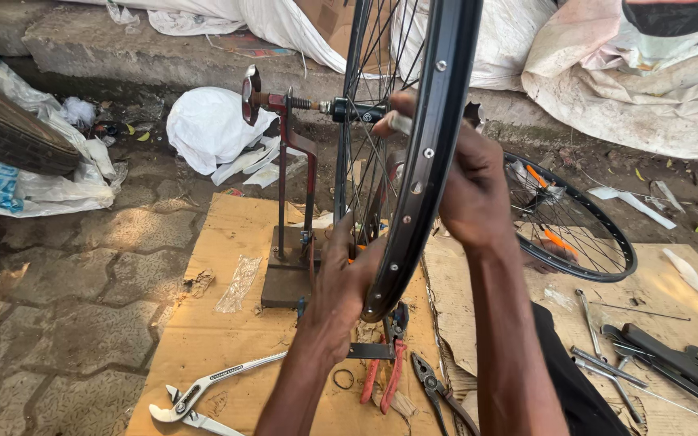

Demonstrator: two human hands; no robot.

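Observation:
A black bicycle wheel rim [438, 121] with thin spokes stands upright in a reddish-brown metal truing stand [287, 210], its hub [357, 111] clamped at the top of the stand. My left hand [341, 278] reaches in from below and grips the spokes near the rim's bottom. My right hand [466, 182] is behind the rim, with fingers pinched near the hub on a small light-coloured tool or spoke end [397, 121]. The rim hides part of that hand.
The stand sits on cardboard sheets [203, 339] over paving stones. A silver wrench [203, 391], red-handled pliers [385, 375] and dark pliers [438, 387] lie in front. A second black wheel [575, 234] and several tools [664, 363] lie to the right. White sacks [212, 125] sit behind.

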